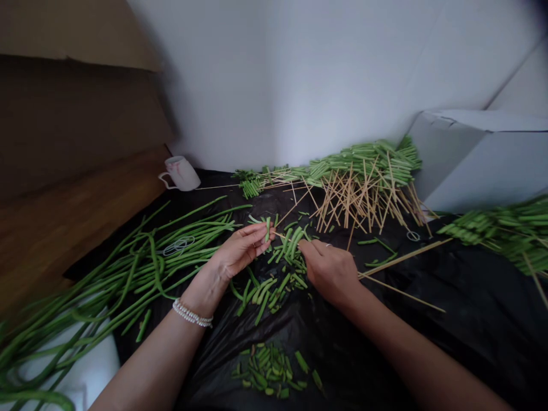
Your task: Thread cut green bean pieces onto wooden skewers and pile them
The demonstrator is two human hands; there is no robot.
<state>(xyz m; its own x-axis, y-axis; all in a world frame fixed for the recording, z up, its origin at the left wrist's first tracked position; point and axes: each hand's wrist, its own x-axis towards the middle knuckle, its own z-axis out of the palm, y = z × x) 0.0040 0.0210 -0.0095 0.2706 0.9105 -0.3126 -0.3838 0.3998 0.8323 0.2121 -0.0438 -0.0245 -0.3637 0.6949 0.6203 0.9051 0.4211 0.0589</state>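
Observation:
My left hand, with a pearl bracelet at the wrist, pinches a short cut green bean piece upright between thumb and fingers. My right hand is closed around a thin bamboo skewer whose tip points at that piece. Between and below both hands lies a pile of cut bean pieces on the black plastic sheet.
Long uncut green beans spread at the left. Finished bean skewers are stacked at the back, with more at the right. Loose skewers lie right of my hand. Bean trimmings sit near me. A white mug stands by the wall; a white box is at the right.

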